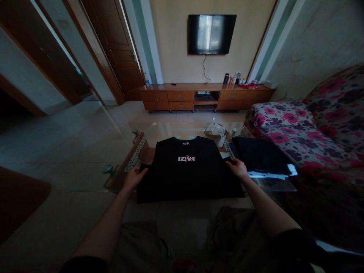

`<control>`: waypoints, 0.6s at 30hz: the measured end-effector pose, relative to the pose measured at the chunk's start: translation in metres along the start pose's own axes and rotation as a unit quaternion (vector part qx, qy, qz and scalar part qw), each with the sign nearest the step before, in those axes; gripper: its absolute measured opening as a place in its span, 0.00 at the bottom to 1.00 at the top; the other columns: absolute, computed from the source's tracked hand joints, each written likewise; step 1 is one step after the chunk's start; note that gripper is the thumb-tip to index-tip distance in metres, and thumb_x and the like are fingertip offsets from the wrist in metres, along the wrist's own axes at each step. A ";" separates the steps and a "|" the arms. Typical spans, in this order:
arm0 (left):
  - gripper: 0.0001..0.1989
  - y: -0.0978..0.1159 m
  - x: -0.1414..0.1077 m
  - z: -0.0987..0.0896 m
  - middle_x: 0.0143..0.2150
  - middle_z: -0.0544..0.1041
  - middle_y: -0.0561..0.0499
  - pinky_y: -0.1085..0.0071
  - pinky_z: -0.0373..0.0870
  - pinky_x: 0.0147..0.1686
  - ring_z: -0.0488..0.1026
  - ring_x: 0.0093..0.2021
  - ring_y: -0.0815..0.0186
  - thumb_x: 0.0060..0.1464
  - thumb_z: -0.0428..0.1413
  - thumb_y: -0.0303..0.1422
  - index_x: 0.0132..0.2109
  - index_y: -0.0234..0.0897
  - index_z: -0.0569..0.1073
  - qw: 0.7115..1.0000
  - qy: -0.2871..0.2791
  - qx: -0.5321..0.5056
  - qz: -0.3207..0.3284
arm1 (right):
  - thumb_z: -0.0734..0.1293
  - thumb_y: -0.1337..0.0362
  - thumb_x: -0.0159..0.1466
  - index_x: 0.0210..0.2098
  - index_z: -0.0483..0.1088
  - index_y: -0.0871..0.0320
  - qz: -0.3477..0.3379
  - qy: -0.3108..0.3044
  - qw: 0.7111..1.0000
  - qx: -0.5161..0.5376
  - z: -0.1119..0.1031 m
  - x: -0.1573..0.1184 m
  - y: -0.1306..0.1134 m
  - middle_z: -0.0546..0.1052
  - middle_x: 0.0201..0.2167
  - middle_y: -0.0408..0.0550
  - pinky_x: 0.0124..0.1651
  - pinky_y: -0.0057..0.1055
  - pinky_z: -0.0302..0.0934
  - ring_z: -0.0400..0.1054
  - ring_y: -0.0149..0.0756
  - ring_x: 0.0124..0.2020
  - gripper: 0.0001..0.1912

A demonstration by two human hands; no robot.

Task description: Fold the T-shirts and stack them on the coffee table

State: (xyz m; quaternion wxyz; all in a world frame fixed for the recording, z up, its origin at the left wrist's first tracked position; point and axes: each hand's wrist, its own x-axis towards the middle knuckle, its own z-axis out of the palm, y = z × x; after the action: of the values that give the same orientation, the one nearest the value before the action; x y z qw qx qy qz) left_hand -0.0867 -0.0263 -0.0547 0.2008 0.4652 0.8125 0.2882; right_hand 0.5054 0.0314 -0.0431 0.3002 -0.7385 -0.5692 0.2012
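A black T-shirt (pixel 187 180) lies spread on the glass coffee table (pixel 167 131) in front of me, its neckline away from me. White and pink print marks the chest. At the shirt's left side, my left hand (pixel 134 178) pinches a bit of black fabric between thumb and fingers. My right hand (pixel 238 168) grips the fabric on the opposite side in the same way. The shirt's lower edge lies toward my knees, near the table's front edge.
A stack of folded dark clothes (pixel 260 155) with a white piece beneath sits at the table's right. Beyond that stands a flowered sofa (pixel 290 113). A low wooden TV cabinet (pixel 180 100) runs along the far wall under a television (pixel 212 34).
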 end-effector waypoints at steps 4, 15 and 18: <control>0.28 0.012 -0.007 0.003 0.50 0.77 0.41 0.60 0.72 0.49 0.77 0.49 0.53 0.57 0.57 0.47 0.60 0.38 0.69 0.984 0.062 0.123 0.109 | 0.68 0.61 0.64 0.66 0.62 0.62 -0.119 0.048 0.989 -0.074 0.006 0.001 -0.004 0.71 0.57 0.61 0.57 0.40 0.64 0.70 0.47 0.54 0.32; 0.15 0.011 0.008 0.022 0.51 0.70 0.43 0.59 0.69 0.56 0.72 0.52 0.55 0.62 0.51 0.39 0.50 0.41 0.76 0.965 0.034 0.143 0.219 | 0.63 0.63 0.68 0.42 0.73 0.57 -0.255 -0.001 0.956 -0.146 0.015 0.013 -0.007 0.73 0.47 0.57 0.57 0.42 0.61 0.66 0.48 0.49 0.08; 0.10 0.009 0.014 0.021 0.48 0.71 0.44 0.59 0.69 0.55 0.71 0.51 0.55 0.59 0.53 0.37 0.46 0.40 0.74 0.965 0.047 0.123 0.228 | 0.61 0.61 0.68 0.42 0.71 0.57 -0.270 -0.003 0.957 -0.107 0.016 0.020 -0.004 0.73 0.44 0.56 0.57 0.41 0.62 0.67 0.47 0.48 0.09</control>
State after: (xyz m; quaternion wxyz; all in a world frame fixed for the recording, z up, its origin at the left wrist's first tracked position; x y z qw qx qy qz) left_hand -0.0752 -0.0044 -0.0650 0.0325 0.6451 0.7229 0.2453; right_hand 0.4975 0.0549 -0.0510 0.2608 -0.5843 -0.7667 0.0521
